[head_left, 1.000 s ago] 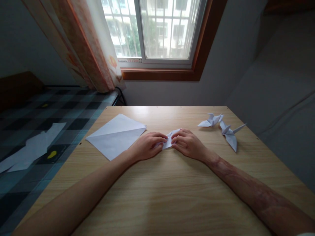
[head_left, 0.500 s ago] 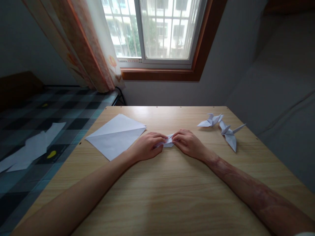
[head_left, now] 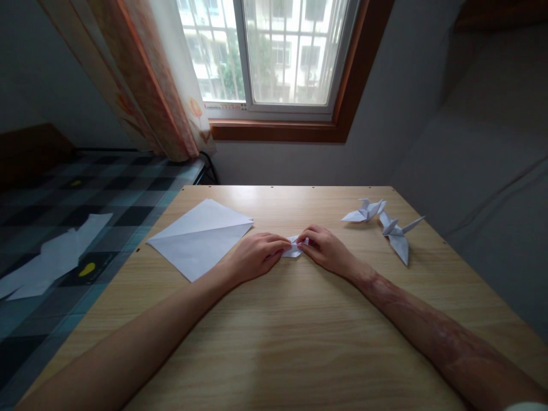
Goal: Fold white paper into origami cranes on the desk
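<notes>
A small piece of folded white paper [head_left: 293,251] lies on the table between my hands, its two ends covered by fingers. My left hand [head_left: 261,254] is closed on its left side, thumb and fingertips pressed together. On the other side my right hand [head_left: 323,248] pinches the right part between thumb and forefinger. Left of my left hand rests a creased square sheet of white paper [head_left: 201,240], turned cornerwise. Two folded paper cranes stand at the right: one crane [head_left: 363,212] farther back, the other crane [head_left: 398,242] nearer, touching or almost touching it.
The wooden table [head_left: 274,342] fills the lower view. To its left is a bed [head_left: 141,214] with a checked cover, where white paper scraps [head_left: 60,257] lie. Behind stand a window [head_left: 291,57] and an orange-patterned curtain [head_left: 149,80].
My fingers have shifted slightly on the folded paper; the right thumb and forefinger sit a little farther left. The view has moved very slightly. The sheet and cranes stay in place.
</notes>
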Motion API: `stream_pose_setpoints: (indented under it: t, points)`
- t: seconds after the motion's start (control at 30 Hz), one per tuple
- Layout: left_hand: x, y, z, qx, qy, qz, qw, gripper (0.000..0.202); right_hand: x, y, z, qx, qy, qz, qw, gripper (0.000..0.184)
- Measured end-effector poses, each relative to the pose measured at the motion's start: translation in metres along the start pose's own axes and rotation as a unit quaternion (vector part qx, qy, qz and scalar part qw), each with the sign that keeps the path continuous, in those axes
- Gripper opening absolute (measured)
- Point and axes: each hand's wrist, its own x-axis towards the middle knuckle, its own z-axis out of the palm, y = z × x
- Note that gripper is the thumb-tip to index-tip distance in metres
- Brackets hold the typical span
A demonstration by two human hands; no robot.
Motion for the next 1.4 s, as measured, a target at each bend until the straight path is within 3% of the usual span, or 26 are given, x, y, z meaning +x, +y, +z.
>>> stream_pose_setpoints:
  t: [0.43, 0.77, 1.0, 1.1, 1.27, 1.4]
  points:
    - [-0.003, -0.004, 0.003, 0.026, -0.014, 0.016, 0.999, 0.033, -0.001, 0.001, 0.001, -0.052, 0.026, -0.053, 0.997, 0.017]
    - [-0.003, 0.001, 0.000, 0.060, -0.042, 0.038, 0.997, 0.033, -0.003, 0.007, 0.000, -0.065, -0.004, -0.066, 0.996, 0.033]
    - [0.002, 0.004, -0.003, 0.045, -0.041, 0.053, 0.997, 0.029, -0.004, 0.002, 0.000, -0.060, 0.009, -0.058, 0.996, 0.026]
    - [0.004, 0.006, -0.004, 0.025, -0.021, 0.034, 0.999, 0.022, -0.004, 0.002, 0.001, -0.054, 0.018, -0.033, 0.998, 0.023]
    - [0.004, 0.004, 0.001, 0.024, 0.002, -0.018, 1.000, 0.023, -0.005, 0.002, 0.001, -0.040, 0.019, -0.019, 0.999, 0.036]
    - [0.003, 0.000, 0.004, 0.025, 0.012, -0.044, 0.999, 0.019, -0.003, -0.001, -0.002, -0.028, 0.003, -0.027, 0.999, 0.023]
